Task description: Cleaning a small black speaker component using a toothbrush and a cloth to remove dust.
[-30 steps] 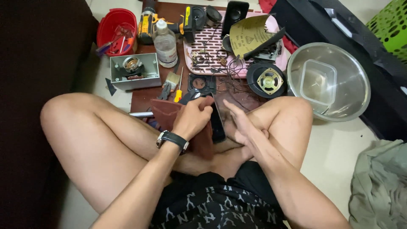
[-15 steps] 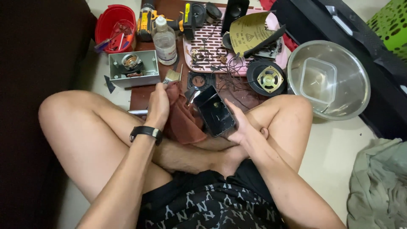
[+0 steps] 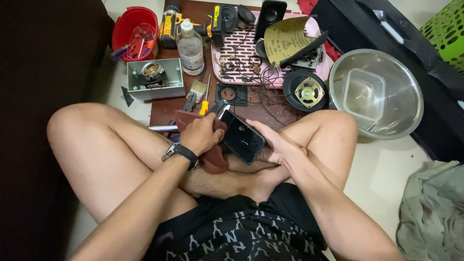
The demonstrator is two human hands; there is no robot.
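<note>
I sit cross-legged on the floor. My right hand (image 3: 270, 145) holds a flat black rectangular panel (image 3: 241, 137) tilted up over my lap. My left hand (image 3: 200, 135), with a watch on the wrist, grips a dark red cloth (image 3: 215, 157) bunched against the panel's left edge. Just beyond my hands lie a small paintbrush (image 3: 197, 89), a yellow-handled screwdriver (image 3: 205, 104) and a small black square frame (image 3: 232, 93) on a brown board (image 3: 169, 108).
A loose speaker (image 3: 308, 92) and tangled wires lie beside a pink perforated tray (image 3: 241, 48). A steel bowl (image 3: 411, 96) holds a clear plastic box. Further back stand a clear bottle (image 3: 190, 46), a yellow drill (image 3: 169, 26), a red tub (image 3: 126, 29) and a grey metal box (image 3: 154, 79).
My left hand has moved back from the left onto the panel, carrying the red cloth with it. The panel stays tilted in my right hand.
</note>
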